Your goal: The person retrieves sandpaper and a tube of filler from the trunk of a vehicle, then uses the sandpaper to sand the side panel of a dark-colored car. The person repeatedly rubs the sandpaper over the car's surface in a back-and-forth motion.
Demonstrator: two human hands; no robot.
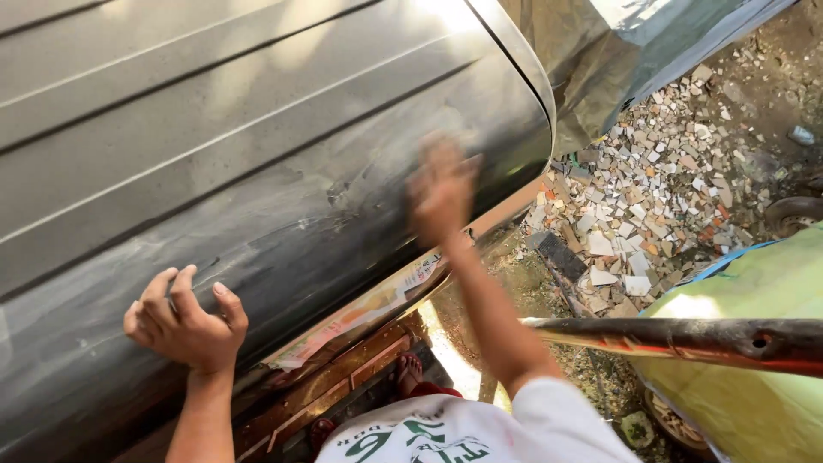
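A large grey metal body panel (214,146) with raised ridges fills the left and centre of the head view. My left hand (184,321) rests against its lower part, fingers loosely curled, holding nothing. My right hand (441,189) is blurred and lies flat against the panel near its rounded right edge, fingers apart. Whether something thin sits under the palm I cannot tell. Below the panel a strip of printed paper (369,310) hangs along its bottom edge.
Broken tile rubble (651,197) covers the ground at right. A dark rusty metal bar (686,339) crosses over a yellow-green sheet (754,300). A grey tarpaulin (617,51) hangs at top right. My sandalled foot (409,373) stands beside reddish wooden boards (343,377).
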